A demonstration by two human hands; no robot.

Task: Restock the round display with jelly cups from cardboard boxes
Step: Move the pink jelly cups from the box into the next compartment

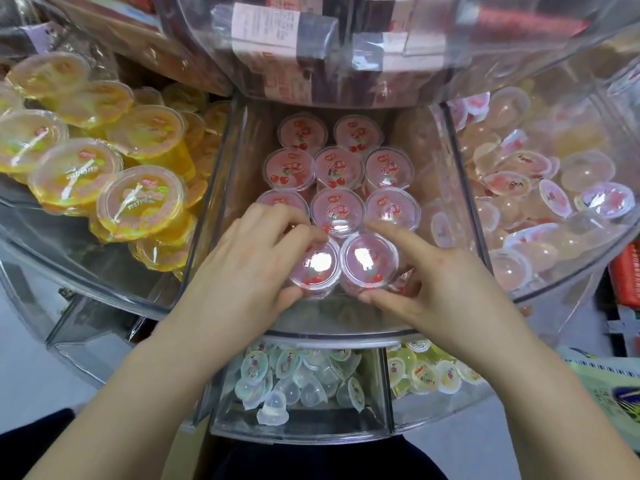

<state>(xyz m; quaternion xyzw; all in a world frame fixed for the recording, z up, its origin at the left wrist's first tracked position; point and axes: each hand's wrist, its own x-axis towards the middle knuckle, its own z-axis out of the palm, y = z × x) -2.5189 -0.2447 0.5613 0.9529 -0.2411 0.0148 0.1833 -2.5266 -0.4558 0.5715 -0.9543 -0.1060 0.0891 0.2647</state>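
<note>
Both my hands are in the middle compartment of the clear round display (pixel 332 332), which holds several pink cherry jelly cups (pixel 337 166) standing upright in rows. My left hand (pixel 256 258) curls round the front left pink cup (pixel 318 266), thumb at its near side and fingers over its far rim. My right hand (pixel 426 271) holds the front right pink cup (pixel 367 259), thumb against its near wall and index finger stretched along its far edge. The two front cups stand side by side and touch.
Large yellow jelly cups (pixel 138 202) fill the left compartment; small pale pink jellies (pixel 519 188) fill the right one. A lower tier holds small clear jellies (pixel 298 379) and yellow ones (pixel 429 372). An upper clear tier (pixel 311 46) overhangs. Red packs (pixel 627 275) sit at far right.
</note>
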